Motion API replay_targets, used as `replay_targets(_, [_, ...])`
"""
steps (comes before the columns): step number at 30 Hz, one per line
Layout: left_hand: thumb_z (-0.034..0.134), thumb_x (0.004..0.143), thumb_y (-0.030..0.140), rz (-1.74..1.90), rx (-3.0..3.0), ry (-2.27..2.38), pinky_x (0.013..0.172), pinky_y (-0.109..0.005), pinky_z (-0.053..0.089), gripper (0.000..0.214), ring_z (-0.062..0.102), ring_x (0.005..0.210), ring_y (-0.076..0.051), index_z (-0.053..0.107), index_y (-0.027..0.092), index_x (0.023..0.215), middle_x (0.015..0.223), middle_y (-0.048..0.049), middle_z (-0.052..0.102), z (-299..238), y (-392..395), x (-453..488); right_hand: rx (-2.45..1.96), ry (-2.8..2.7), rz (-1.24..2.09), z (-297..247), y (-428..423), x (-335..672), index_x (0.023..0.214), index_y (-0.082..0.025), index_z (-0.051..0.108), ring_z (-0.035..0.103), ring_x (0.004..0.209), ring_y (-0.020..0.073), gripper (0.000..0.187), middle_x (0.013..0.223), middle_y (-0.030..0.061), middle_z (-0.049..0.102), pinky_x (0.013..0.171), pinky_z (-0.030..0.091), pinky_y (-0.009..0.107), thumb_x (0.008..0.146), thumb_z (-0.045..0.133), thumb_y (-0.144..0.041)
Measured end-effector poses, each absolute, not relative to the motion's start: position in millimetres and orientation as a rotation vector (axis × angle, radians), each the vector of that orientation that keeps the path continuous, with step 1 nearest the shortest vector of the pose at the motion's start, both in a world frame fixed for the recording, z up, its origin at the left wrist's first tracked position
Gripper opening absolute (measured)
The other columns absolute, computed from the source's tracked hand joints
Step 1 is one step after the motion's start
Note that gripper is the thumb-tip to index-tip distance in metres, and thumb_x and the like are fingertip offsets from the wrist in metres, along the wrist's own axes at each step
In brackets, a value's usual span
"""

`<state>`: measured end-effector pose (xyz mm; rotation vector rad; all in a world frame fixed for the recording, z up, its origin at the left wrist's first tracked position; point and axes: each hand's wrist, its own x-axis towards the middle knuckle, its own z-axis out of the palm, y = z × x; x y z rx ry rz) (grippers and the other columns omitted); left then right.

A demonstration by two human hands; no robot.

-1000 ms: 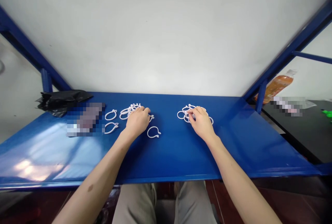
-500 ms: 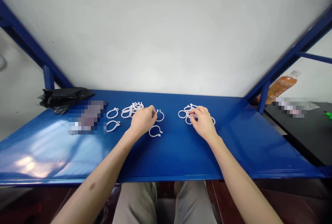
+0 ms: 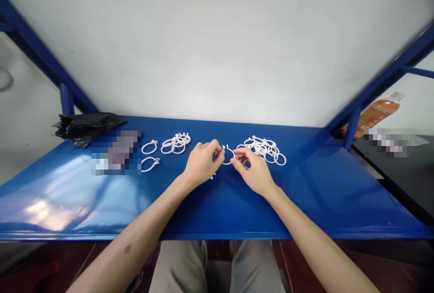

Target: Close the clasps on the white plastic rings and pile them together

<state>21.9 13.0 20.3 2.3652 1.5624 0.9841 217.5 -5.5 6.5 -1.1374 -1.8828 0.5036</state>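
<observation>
Between my hands, an open white plastic ring (image 3: pixel 228 163) with small knobs at its ends is held just above the blue table. My left hand (image 3: pixel 203 161) pinches its left side, and the fingertips of my right hand (image 3: pixel 253 172) grip the right side. Behind my right hand lies a pile of similar white rings (image 3: pixel 267 149). A smaller cluster of rings (image 3: pixel 178 144) sits beyond my left hand to the left. Under my left hand the end of another ring (image 3: pixel 212 177) peeks out, the rest of it hidden.
Two separate rings, one farther back (image 3: pixel 149 153) and one nearer (image 3: pixel 149 170), lie at the left beside a blurred-out dark object (image 3: pixel 118 150). A black plastic bag (image 3: pixel 84 125) is behind. Blue frame bars slope up at both sides. An orange drink bottle (image 3: pixel 379 114) stands at right.
My left hand has moved right, bringing a ring from the table's middle. My right hand has come left and down from the right pile and now grips that ring too.
</observation>
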Motion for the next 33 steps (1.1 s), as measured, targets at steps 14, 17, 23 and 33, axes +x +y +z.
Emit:
replay_targets(14, [0.047,0.098,0.021,1.054,2.299,1.313,0.076,-0.029,0.048,0.013,0.064,0.083,-0.017,0.057,0.022,0.090,0.086,-0.0023,0.068,9,5,24,-1.041,-1.988,0.280,-1,-9,216,0.092,-0.024,0.068,0.070,0.078,0.0182,0.020,0.087,0.0035,0.074,0.071,0.055,0.030,0.101,0.051,-0.029])
replay_targets(17, [0.048,0.098,0.022,1.018,2.340,1.308,0.079,-0.030,0.049,0.012,0.064,0.086,-0.018,0.057,0.022,0.089,0.088,-0.0028,0.068,6,6,23,-1.020,-2.066,0.216,-2,-9,219,0.094,-0.024,0.068,0.069,0.080,0.0194,0.023,0.087,0.0050,0.073,0.073,0.056,0.033,0.103,0.048,-0.028])
replay_targets(23, [0.049,0.098,0.022,0.932,2.405,1.264,0.080,-0.031,0.049,0.014,0.064,0.086,-0.018,0.058,0.022,0.087,0.089,-0.0025,0.069,5,7,23,-0.940,-2.172,0.152,-7,-6,223,0.103,-0.022,0.070,0.069,0.083,0.0206,0.029,0.089,0.0074,0.073,0.075,0.058,0.036,0.105,0.041,-0.025])
replay_targets(33, [0.050,0.098,0.032,0.671,2.490,1.333,0.092,-0.039,0.051,0.025,0.065,0.100,-0.023,0.066,0.021,0.114,0.106,-0.0071,0.073,27,16,6,-1.191,-1.974,-0.022,10,14,255,0.108,-0.021,0.073,0.066,0.090,0.0223,0.027,0.101,0.0099,0.067,0.080,0.057,0.038,0.102,0.047,-0.026])
